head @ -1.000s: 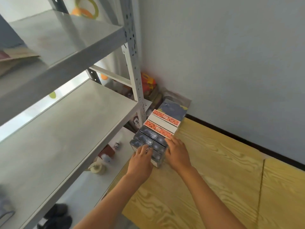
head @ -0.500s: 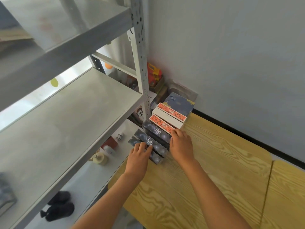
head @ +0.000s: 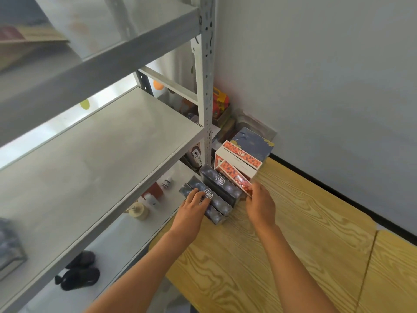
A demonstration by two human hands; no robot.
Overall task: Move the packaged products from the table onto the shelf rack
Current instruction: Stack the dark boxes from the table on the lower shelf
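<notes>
My left hand (head: pixel 193 207) lies with straight fingers on the top edges of the dark blueberry-print boxes (head: pixel 217 195), while my right hand (head: pixel 259 205) pinches the near end of an orange-printed box (head: pixel 234 176) just beyond it. All stand on edge in a row at the wood-grain desk (head: pixel 282 256) corner; the grey metal shelf rack (head: pixel 101 154) is to my left.

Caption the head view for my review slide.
Both hands reach a row of boxes on the table.
</notes>
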